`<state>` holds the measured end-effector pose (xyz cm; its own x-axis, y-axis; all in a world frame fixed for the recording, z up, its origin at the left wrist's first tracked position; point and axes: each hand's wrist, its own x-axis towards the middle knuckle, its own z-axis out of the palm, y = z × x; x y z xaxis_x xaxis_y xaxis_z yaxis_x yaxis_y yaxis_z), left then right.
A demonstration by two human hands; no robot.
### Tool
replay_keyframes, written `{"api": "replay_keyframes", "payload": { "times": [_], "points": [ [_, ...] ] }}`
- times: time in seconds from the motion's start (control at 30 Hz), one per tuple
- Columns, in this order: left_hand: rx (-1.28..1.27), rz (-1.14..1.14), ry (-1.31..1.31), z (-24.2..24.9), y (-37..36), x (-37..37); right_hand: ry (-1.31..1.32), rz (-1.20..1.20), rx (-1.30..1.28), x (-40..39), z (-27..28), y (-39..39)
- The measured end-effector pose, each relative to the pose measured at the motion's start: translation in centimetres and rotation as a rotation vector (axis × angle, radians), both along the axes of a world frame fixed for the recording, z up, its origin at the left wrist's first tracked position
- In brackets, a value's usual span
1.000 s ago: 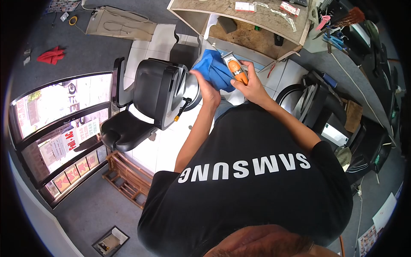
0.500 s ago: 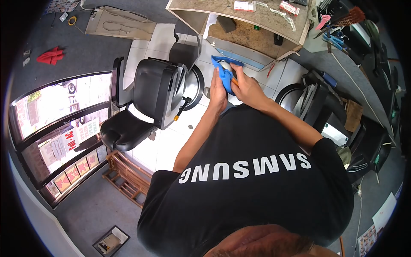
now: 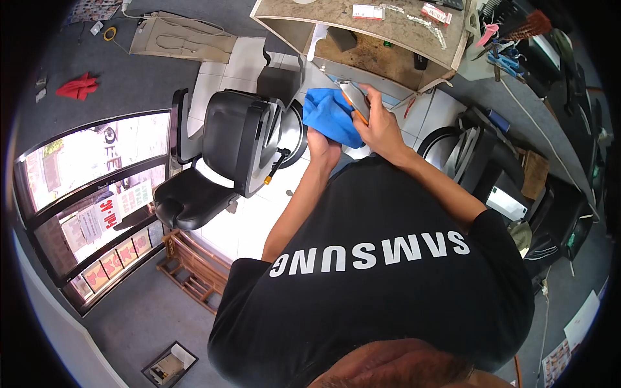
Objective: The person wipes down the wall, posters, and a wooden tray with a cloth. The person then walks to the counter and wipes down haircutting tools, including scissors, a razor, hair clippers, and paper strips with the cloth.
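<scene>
My right hand [image 3: 383,132] is closed around a grey and orange hair clipper [image 3: 355,103], its metal blade end pointing up and to the left. Under and beside the clipper spreads a blue cloth [image 3: 330,115]. My left hand [image 3: 323,149] grips that cloth from below, and most of its fingers are hidden behind the fabric. Both hands are close together in front of my chest, above the tiled floor and short of the wooden counter [image 3: 362,29].
A black barber chair [image 3: 229,132] stands to the left, and another chair [image 3: 475,152] to the right. Combs and blue clips [image 3: 504,63] sit at the counter's right. Beyond the left chair are a window [image 3: 97,155], a wooden bench [image 3: 192,268] and a red cloth [image 3: 77,86].
The blue cloth, wrapped round the clipper before, now hangs spread to the left in my left hand. The clipper is uncovered in my right hand, which has shifted slightly right.
</scene>
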<state>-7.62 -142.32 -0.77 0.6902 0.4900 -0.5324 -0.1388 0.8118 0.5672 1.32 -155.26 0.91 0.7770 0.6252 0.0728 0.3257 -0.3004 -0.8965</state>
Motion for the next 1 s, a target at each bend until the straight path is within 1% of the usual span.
{"api": "replay_keyframes", "payload": {
  "times": [0.03,0.07,0.1,0.17,0.2,0.23,0.33,0.43,0.5,0.63,0.73,0.8,0.83,0.87,0.9,0.93,1.0],
  "points": [
    [0.043,-0.045,-0.057,0.0,-0.3,-0.2,-0.002,-0.01,-0.077,0.2,0.2,-0.1],
    [0.088,-0.089,-0.115,-0.1,-0.7,-0.1,-0.156,-0.002,-0.021,0.3,-0.7,0.0],
    [0.133,-0.133,-0.175,-0.2,-1.1,0.0,-0.197,0.029,-0.087,0.1,-1.2,0.1],
    [0.278,-0.214,-0.051,-1.1,-2.0,0.4,-0.277,0.09,-0.222,-0.4,-1.2,0.4],
    [0.334,-0.217,0.047,-1.7,-2.2,0.7,-0.363,0.133,-0.228,-0.7,-1.0,0.0],
    [0.39,-0.219,0.145,-1.8,-2.3,1.0,-0.364,0.17,-0.243,-0.6,-1.1,-0.1],
    [0.498,-0.25,0.271,-1.9,-1.9,1.0,-0.36,0.252,-0.291,-0.8,-1.7,-0.3],
    [0.46,-0.125,0.284,-2.8,-2.3,1.1,-0.332,0.281,-0.319,-1.1,-1.7,0.1],
    [0.512,-0.088,0.272,-4.2,-1.8,0.8,-0.291,0.289,-0.311,-1.3,-1.2,0.2],
    [0.545,-0.032,0.197,-4.6,-1.4,0.2,-0.246,0.263,-0.285,-1.3,-0.9,0.2],
    [0.463,0.063,0.053,-4.4,-1.9,0.1,-0.195,0.235,-0.209,-1.3,-0.7,0.0],
    [0.467,0.128,0.09,-5.7,-1.2,-0.1,-0.152,0.221,-0.175,-1.2,-0.1,-0.2],
    [0.468,0.159,0.108,-5.2,-0.9,0.1,-0.145,0.163,-0.124,-1.2,-0.3,-0.2],
    [0.347,0.23,0.1,-4.7,-0.5,0.3,-0.138,0.104,-0.075,-1.1,-0.4,-0.1],
    [0.281,0.223,0.074,-4.0,-0.1,0.0,-0.132,0.043,-0.025,-0.9,-0.7,-0.1],
    [0.221,0.172,0.042,-3.0,0.7,0.2,0.104,0.022,0.096,-0.3,-1.2,-0.2],
    [0.129,0.055,-0.033,-2.0,1.3,0.2,0.624,0.168,0.162,0.8,-0.4,-0.6]
  ]
}}
